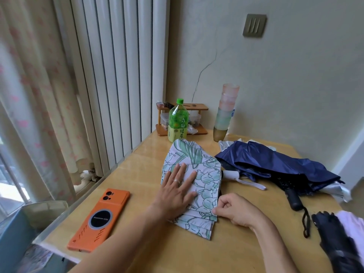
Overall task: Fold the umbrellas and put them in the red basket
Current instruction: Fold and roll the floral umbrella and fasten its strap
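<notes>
While left hand (178, 191) flattens floral umbrella (199, 178), right hand (234, 208) pinches its edge.

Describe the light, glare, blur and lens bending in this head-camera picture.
Head view: daylight enters from the window at left, washing it out; soft glare streaks the table near the green bottle; the wide lens tilts the white slats; the wall switch and the black bundle at lower right are smeared; the floral umbrella, left hand and right hand look sharp.
</notes>
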